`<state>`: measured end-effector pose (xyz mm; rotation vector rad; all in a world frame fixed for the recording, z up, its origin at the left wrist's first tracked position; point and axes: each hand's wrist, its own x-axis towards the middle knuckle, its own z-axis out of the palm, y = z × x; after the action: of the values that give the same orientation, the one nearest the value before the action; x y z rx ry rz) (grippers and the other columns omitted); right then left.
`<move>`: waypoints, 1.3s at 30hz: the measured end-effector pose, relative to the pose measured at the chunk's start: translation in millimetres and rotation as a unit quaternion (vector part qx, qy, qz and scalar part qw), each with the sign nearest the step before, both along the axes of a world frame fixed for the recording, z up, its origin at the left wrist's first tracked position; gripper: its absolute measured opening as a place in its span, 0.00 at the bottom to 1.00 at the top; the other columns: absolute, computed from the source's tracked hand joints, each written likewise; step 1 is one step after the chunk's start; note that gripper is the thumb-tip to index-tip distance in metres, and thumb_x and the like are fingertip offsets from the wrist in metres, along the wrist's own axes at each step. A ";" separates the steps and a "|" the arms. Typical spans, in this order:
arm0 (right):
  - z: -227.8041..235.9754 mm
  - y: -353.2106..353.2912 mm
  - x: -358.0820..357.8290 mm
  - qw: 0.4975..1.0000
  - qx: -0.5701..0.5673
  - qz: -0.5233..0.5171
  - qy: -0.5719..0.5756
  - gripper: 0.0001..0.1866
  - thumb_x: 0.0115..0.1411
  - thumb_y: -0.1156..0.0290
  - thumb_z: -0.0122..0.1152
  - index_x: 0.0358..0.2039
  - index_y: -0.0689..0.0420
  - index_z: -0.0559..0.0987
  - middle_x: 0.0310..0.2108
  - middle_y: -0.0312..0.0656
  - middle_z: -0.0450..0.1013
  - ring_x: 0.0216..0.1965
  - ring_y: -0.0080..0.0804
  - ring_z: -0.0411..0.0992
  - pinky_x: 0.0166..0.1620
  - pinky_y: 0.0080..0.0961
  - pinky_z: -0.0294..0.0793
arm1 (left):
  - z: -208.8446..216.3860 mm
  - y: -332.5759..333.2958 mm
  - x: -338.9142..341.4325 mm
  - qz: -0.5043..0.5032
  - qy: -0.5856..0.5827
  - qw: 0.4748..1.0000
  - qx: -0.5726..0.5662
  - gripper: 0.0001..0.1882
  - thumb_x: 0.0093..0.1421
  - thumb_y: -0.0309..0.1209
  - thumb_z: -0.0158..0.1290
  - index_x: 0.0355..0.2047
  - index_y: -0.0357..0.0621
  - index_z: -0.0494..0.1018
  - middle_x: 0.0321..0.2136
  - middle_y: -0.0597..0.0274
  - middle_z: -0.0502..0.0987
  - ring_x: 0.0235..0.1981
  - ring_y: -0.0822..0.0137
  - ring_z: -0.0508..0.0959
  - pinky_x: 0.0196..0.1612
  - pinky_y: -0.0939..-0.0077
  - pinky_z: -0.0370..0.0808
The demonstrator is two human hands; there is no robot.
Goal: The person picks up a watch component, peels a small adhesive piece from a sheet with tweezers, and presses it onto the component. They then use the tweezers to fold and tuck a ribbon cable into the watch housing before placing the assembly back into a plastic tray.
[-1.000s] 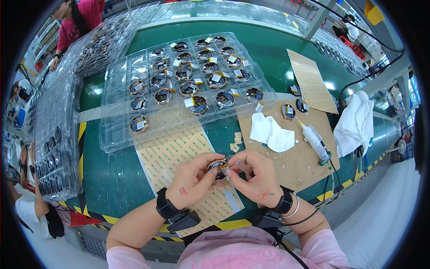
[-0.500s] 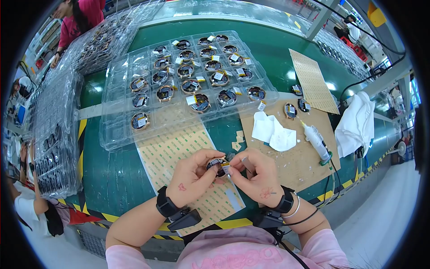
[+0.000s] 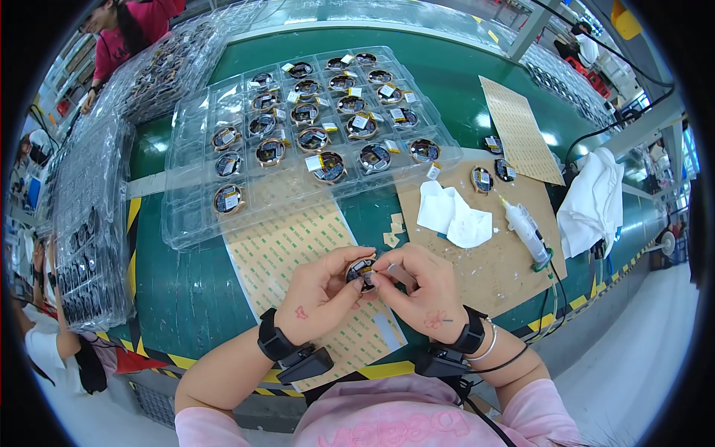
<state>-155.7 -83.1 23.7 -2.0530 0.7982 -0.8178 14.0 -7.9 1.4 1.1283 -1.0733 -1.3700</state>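
Note:
An open round watch case (image 3: 360, 273) with a dark circuit inside and a metal rim sits in my left hand (image 3: 322, 287), whose fingers and thumb are closed round its edge. My right hand (image 3: 421, 283) pinches at the right side of the same case, thumb and forefinger together over its inside. Whatever those fingertips hold is too small to make out. A flat grey piece (image 3: 401, 275) shows by the right fingers. Below both hands lies a tan sheet with rows of green print (image 3: 287, 246).
A clear plastic tray (image 3: 195, 160) with several watch cases stands ahead. On the brown board (image 3: 514, 279) at right are a white cloth (image 3: 469, 226), a dispensing syringe (image 3: 523, 231) and a loose watch case (image 3: 482, 179). A person in pink (image 3: 130, 33) works beside stacked trays at far left.
My right hand has shifted left, its fingertips further in over the watch case. The case is turned a little in my left hand, which stays in nearly the same place.

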 end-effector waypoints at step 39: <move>-6.4 -15.3 -0.2 0.997 -0.064 0.002 0.041 0.09 0.49 0.81 0.65 0.32 0.59 0.79 0.25 0.36 0.69 0.22 0.24 0.68 0.24 0.18 0.64 | -8.6 -1.5 4.6 -0.020 0.008 1.000 -0.017 0.26 0.62 0.12 0.41 0.60 0.41 0.62 0.50 0.57 0.73 0.44 0.70 0.78 0.43 0.80 0.76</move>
<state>-155.9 -98.4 17.3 -2.2135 0.8044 -0.8052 18.5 -9.4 -7.3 1.0752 -1.1096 -1.3836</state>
